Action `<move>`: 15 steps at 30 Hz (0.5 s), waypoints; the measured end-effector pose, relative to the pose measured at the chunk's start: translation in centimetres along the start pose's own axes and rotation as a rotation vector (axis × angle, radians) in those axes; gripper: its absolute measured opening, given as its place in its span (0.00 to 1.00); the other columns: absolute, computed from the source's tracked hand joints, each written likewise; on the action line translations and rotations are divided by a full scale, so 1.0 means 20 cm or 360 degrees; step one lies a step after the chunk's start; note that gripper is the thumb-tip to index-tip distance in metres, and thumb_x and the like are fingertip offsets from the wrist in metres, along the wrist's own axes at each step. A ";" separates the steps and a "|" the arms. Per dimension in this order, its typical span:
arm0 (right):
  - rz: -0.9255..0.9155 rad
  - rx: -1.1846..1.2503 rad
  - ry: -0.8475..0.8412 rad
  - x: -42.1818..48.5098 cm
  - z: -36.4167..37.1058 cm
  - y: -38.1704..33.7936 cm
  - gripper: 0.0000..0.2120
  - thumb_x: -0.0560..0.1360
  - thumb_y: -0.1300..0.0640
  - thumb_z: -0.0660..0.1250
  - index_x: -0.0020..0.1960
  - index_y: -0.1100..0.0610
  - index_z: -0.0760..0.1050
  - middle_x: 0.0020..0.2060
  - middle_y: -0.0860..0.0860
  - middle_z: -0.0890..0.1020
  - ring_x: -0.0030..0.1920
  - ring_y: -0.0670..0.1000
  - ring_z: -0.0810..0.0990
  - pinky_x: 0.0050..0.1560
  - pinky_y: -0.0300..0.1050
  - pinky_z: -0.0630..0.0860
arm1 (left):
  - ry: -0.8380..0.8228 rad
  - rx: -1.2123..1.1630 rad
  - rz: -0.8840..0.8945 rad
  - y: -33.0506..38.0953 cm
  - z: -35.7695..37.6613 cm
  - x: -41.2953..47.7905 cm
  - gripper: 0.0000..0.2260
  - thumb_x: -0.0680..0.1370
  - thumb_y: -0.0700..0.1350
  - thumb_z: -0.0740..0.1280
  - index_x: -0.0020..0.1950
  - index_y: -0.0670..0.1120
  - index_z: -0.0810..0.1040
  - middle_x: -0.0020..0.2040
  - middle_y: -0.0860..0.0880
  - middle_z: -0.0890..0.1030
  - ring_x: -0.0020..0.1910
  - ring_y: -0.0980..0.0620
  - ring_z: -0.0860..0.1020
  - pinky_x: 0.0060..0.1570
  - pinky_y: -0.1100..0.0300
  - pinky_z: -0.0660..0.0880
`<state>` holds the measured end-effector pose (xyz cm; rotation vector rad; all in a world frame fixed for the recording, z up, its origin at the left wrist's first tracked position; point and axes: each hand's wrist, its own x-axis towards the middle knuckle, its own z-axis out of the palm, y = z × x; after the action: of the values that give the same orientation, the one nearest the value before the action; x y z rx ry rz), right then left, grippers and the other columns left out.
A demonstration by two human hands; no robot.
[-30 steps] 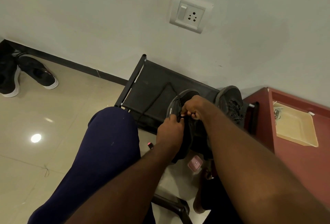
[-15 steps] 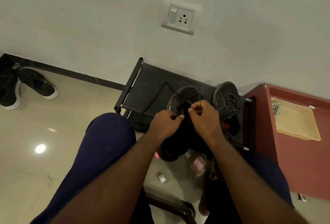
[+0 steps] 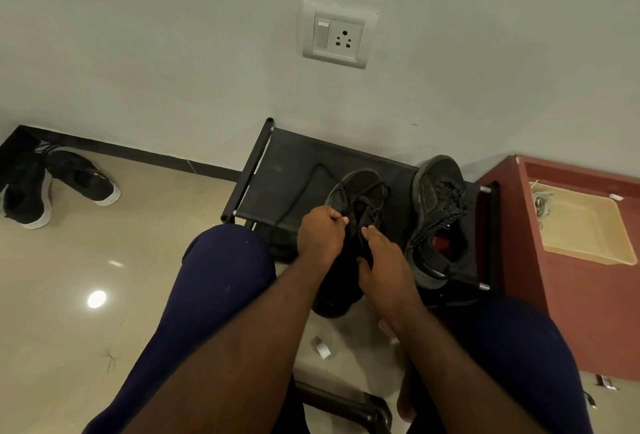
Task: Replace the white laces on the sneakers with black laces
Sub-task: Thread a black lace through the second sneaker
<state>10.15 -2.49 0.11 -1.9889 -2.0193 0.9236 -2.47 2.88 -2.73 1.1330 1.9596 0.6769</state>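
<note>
A black sneaker (image 3: 360, 188) lies toe-away on the black rack (image 3: 287, 170), partly hanging off its front edge. My left hand (image 3: 320, 233) pinches a black lace (image 3: 341, 198) at the sneaker's left eyelets. My right hand (image 3: 382, 257) grips the sneaker's tongue and opening from the right. A loose end of the black lace (image 3: 294, 201) trails left across the rack and down. A second black sneaker (image 3: 438, 212), laced in black, lies on the rack to the right.
A red-brown cabinet (image 3: 571, 295) with a beige tray (image 3: 585, 226) holding white laces stands at the right. Two black shoes with white soles (image 3: 52, 184) lie on the floor at the far left. My knees in navy trousers (image 3: 214, 281) flank the rack. A wall socket (image 3: 337, 35) is above.
My right hand has dropped from pinching the lace near the left hand down onto the sneaker's opening. The left hand keeps its pinch on the lace. The camera has tilted a little.
</note>
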 end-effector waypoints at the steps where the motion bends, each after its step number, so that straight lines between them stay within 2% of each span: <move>1: -0.0011 0.0004 0.0013 0.01 0.00 0.00 0.28 0.81 0.61 0.63 0.79 0.55 0.61 0.78 0.51 0.64 0.77 0.53 0.62 0.76 0.46 0.60 | -0.0006 0.0022 0.0016 0.00 0.00 0.01 0.06 0.78 0.47 0.70 0.47 0.46 0.83 0.47 0.46 0.84 0.49 0.48 0.81 0.49 0.56 0.75; 6: 0.0002 0.0024 0.0053 0.01 0.02 -0.01 0.27 0.80 0.61 0.62 0.79 0.56 0.63 0.77 0.51 0.66 0.75 0.54 0.65 0.74 0.47 0.63 | -0.0109 0.0100 0.0013 -0.01 0.00 0.04 0.06 0.80 0.46 0.67 0.47 0.46 0.80 0.49 0.45 0.84 0.51 0.46 0.80 0.48 0.57 0.73; 9: 0.0017 0.0042 0.0095 0.02 0.02 -0.02 0.27 0.80 0.62 0.62 0.78 0.55 0.65 0.76 0.51 0.69 0.72 0.55 0.68 0.72 0.48 0.66 | -0.0081 0.0083 0.0047 -0.02 0.01 0.05 0.07 0.80 0.48 0.67 0.44 0.47 0.76 0.46 0.47 0.82 0.48 0.48 0.80 0.46 0.58 0.72; 12: 0.0028 0.0043 0.0109 0.02 0.03 -0.02 0.26 0.79 0.62 0.62 0.77 0.55 0.66 0.74 0.50 0.71 0.70 0.55 0.69 0.70 0.50 0.69 | -0.0086 0.0043 0.0025 -0.03 0.01 0.06 0.11 0.77 0.53 0.70 0.44 0.45 0.79 0.40 0.50 0.81 0.42 0.50 0.80 0.42 0.58 0.74; 15: 0.0031 0.0057 0.0114 0.01 0.04 -0.01 0.26 0.79 0.62 0.62 0.77 0.54 0.67 0.74 0.50 0.71 0.71 0.54 0.69 0.71 0.50 0.68 | -0.0157 0.0032 -0.0077 -0.01 0.01 0.10 0.13 0.73 0.54 0.74 0.42 0.45 0.82 0.39 0.48 0.82 0.41 0.48 0.82 0.40 0.57 0.76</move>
<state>9.53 -2.43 -0.39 -1.9969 -1.9351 0.8736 -3.14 4.61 -3.72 1.1065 1.9080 0.5666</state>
